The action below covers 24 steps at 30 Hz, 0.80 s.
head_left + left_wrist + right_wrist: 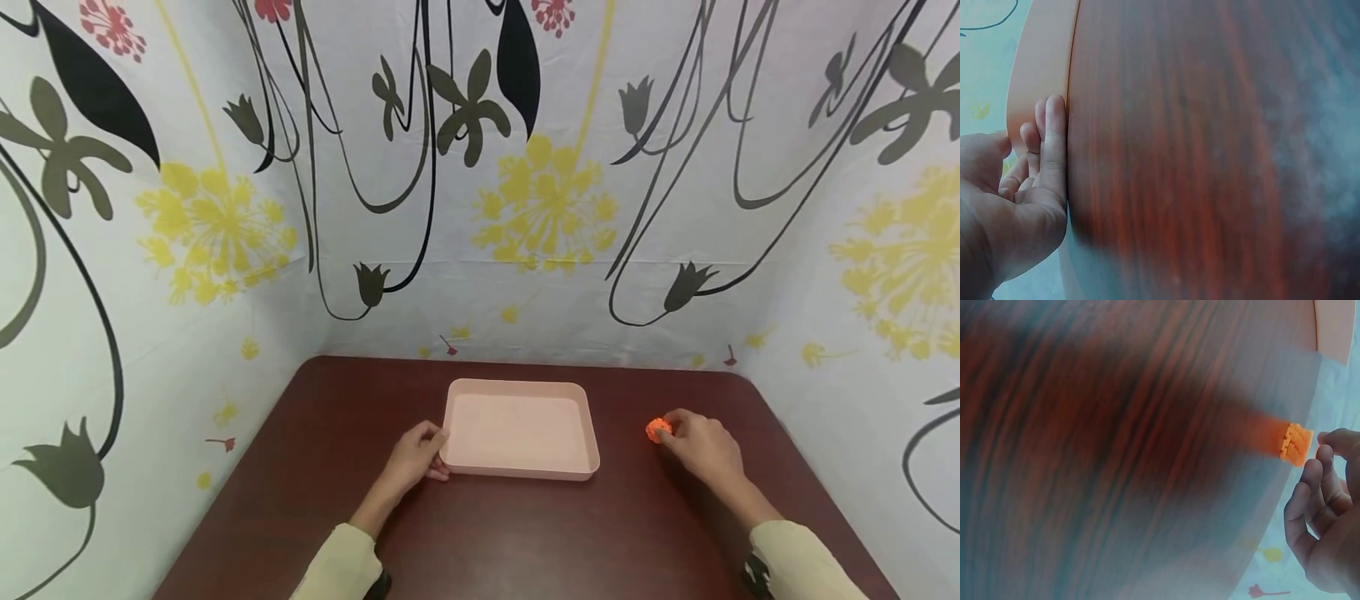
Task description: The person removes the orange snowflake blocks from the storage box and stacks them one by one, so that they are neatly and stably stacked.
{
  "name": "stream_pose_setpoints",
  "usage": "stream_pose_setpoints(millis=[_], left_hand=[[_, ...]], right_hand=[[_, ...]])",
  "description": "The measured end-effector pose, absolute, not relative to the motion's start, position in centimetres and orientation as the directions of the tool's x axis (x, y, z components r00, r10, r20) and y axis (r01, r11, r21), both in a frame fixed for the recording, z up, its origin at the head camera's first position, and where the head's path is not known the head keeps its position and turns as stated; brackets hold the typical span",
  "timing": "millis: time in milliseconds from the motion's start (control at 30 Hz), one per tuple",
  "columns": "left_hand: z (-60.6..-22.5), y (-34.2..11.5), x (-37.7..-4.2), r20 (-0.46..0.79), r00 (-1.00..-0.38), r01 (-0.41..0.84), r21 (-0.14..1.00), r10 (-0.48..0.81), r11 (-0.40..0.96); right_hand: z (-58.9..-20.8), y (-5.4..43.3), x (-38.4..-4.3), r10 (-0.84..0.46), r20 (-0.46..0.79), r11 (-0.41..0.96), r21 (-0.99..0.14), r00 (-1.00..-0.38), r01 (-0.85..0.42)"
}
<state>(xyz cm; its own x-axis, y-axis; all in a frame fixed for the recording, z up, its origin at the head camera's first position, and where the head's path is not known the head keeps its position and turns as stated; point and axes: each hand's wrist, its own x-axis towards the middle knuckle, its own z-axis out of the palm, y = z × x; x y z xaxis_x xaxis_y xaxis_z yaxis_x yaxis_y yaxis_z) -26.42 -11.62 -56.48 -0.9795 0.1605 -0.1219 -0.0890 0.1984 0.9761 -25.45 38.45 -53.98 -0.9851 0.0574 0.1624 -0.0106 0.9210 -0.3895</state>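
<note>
A shallow pale-pink rectangular tray (517,427) lies on the dark table in the head view. My left hand (416,452) holds its left edge near the front corner, thumb at the rim and fingers along the outer side. The left wrist view shows this hand (1019,194) against the tray's side wall (1038,69). To the right of the tray, my right hand (705,447) pinches a small, bumpy orange piece (657,430) at the table surface. Ridged, toothed edges show on the orange piece (1295,445) in the right wrist view, by the fingertips; its kind is unclear.
A dark reddish-brown table (480,533) carries the tray and the orange piece. White cloth with a flower pattern (547,208) hangs behind the table and on both sides. A strip of table separates the tray from the right hand.
</note>
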Motion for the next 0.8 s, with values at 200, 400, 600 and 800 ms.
stream_pose_setpoints(millis=[200, 400, 600, 800], left_hand=[[-56.49, -11.6, -26.69, -0.11, -0.983, -0.08, 0.977, 0.144, 0.197], [-56.45, -11.33, -26.88, -0.104, -0.983, -0.073, 0.977, 0.153, 0.199], [-56.38, -11.18, -26.95, -0.098, -0.983, -0.067, 0.978, 0.155, 0.196], [-55.86, -10.89, -27.15, -0.081, -0.986, -0.05, 0.977, 0.146, 0.209]], right_hand=[[-54.09, 38.37, -25.78, 0.045, 0.166, 0.919, -0.392, -0.985, -0.024], [-54.23, 38.48, -25.76, 0.051, 0.153, 0.925, -0.38, -0.987, -0.011], [-54.25, 38.75, -25.74, 0.053, 0.149, 0.926, -0.377, -0.987, -0.007], [-53.68, 38.64, -26.15, 0.049, 0.183, 0.928, -0.372, -0.982, -0.023]])
